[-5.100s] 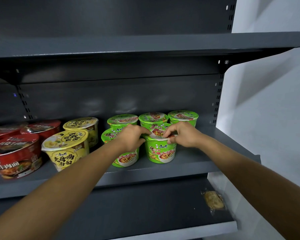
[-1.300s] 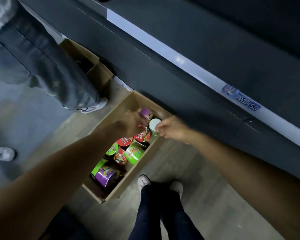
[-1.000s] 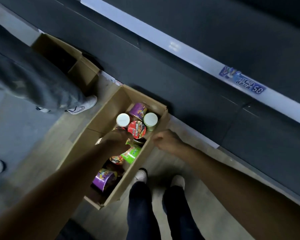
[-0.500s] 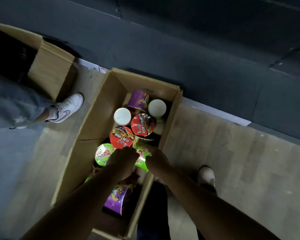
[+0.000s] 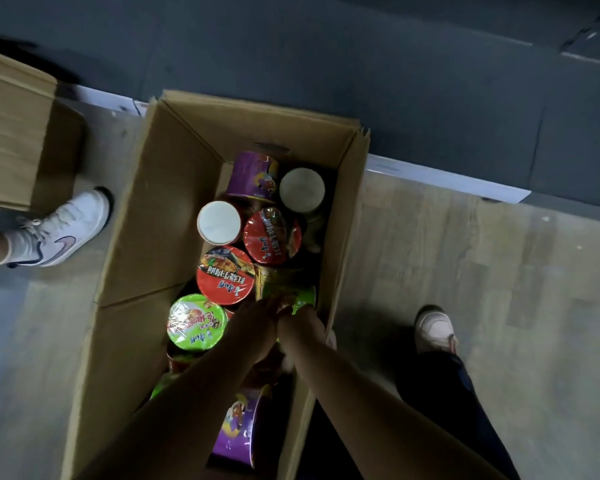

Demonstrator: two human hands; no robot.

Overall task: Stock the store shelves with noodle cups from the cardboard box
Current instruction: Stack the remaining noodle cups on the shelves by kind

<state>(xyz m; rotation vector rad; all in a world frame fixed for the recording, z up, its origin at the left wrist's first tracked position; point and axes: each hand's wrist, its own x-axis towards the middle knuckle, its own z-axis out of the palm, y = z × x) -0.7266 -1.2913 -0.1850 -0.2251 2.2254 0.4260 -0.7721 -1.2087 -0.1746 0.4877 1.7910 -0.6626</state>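
An open cardboard box (image 5: pixel 160 209) stands on the floor against the shelf base, holding several noodle cups. A green cup (image 5: pixel 284 289) lies on its side near the box's right wall. My left hand (image 5: pixel 257 327) and my right hand (image 5: pixel 302 323) meet at its near end, fingers closed on it. Around it are an upright green cup (image 5: pixel 196 322), two red cups (image 5: pixel 226 275) (image 5: pixel 267 235), a purple cup (image 5: pixel 253 176) at the far end, another purple cup (image 5: pixel 236 427) under my arms, and two overturned cups with white bottoms (image 5: pixel 219 222) (image 5: pixel 302 189).
Another person's white sneaker (image 5: pixel 63 230) stands just left of the box, beside a second cardboard box (image 5: pixel 14 133). The dark shelf base (image 5: pixel 326 46) runs along the top. My own shoe (image 5: pixel 433 330) is on the wooden floor to the right.
I left the shelf and bent over the box. Over the last second both hands moved from the box's far end to the green cup on its side.
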